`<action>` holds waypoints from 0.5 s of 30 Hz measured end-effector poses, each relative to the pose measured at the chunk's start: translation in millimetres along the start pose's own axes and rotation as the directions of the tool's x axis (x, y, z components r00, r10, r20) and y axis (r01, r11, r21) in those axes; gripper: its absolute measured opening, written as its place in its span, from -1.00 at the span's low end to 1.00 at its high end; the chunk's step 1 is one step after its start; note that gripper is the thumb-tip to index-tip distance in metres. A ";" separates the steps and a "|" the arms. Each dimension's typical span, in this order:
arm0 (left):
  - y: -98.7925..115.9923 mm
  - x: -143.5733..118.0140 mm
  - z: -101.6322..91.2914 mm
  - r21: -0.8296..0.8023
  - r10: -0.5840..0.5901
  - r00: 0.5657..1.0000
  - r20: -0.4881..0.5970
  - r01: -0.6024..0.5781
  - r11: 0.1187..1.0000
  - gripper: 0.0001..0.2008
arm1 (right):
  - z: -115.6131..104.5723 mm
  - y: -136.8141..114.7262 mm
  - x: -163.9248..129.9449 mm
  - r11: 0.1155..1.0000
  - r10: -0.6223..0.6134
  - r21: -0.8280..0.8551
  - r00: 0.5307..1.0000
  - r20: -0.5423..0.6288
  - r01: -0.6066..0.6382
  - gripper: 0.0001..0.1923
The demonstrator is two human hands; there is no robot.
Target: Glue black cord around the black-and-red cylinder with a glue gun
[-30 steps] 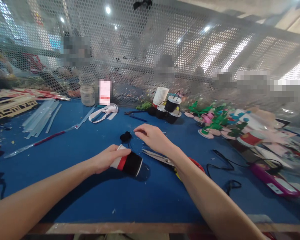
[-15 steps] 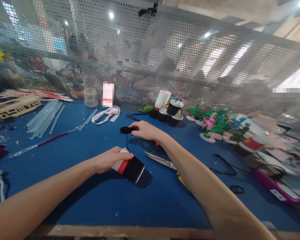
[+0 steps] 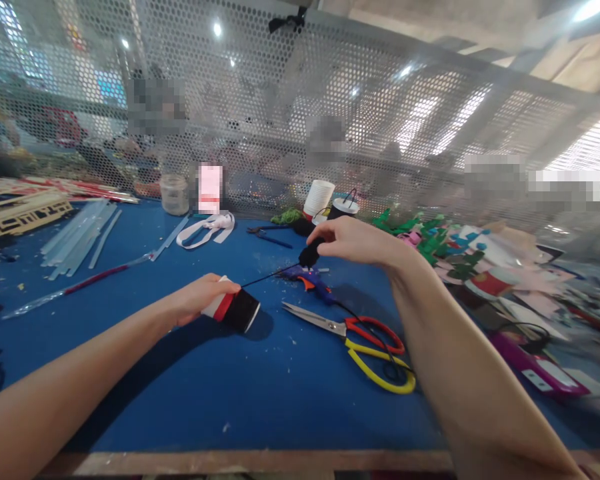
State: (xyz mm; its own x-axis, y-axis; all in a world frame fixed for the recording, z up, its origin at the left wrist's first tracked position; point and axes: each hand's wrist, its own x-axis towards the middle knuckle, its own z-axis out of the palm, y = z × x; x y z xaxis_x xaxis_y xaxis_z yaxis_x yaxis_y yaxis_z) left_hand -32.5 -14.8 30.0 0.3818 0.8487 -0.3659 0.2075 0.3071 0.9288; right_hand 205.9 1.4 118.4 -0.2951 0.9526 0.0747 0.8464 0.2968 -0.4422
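Note:
My left hand (image 3: 200, 297) is closed around a paper cup (image 3: 241, 311) tilted on its side, its wall white and red with a wide band of black yarn. A black yarn strand (image 3: 270, 275) runs taut from the cup to a small black yarn ball (image 3: 310, 252). That ball is pinched in the fingers of my right hand (image 3: 350, 240), held higher and to the right. Beneath the right hand lies a blue glue gun (image 3: 315, 285) with an orange trigger. Open scissors (image 3: 325, 321) with one red and one yellow handle rest just in front of it.
Pliers (image 3: 270, 235), a stack of white cups (image 3: 320, 198) and a black-wrapped cup (image 3: 346, 205) stand toward the mesh screen (image 3: 260, 133). Glue sticks (image 3: 77, 237) and white ribbon (image 3: 206, 232) lie left. Green craft pieces (image 3: 433, 243) and a purple device (image 3: 543, 370) are on the right.
My right hand has moved right with the yarn ball, drawing the strand tight. My left hand and the cup have shifted left and up. The glue gun and scissor handles are now uncovered.

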 end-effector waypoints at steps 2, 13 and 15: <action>2.2 -0.8 -2.7 0.027 -0.023 0.999 0.023 0.022 0.999 -0.80 | -3.3 7.8 10.4 0.990 0.049 0.125 0.987 0.154 -0.069 -0.83; 0.1 -4.2 4.1 -0.164 -0.055 0.990 0.129 0.076 0.984 -0.86 | 52.5 15.6 78.9 0.827 0.156 0.407 0.854 0.496 -0.388 -0.82; 1.8 -2.7 1.3 -0.156 -0.065 0.994 0.089 0.078 0.985 -0.87 | 53.6 12.6 77.3 0.831 0.078 0.421 0.825 0.560 -0.365 -0.92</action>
State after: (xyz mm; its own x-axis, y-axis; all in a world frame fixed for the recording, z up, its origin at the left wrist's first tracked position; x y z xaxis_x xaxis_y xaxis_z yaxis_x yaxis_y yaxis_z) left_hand -31.9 -17.0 32.5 0.4460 0.7855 -0.4290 0.0936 0.4358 0.8952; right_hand 170.0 75.1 70.8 -0.4253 0.7713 -0.4736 0.6240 -0.1292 -0.7707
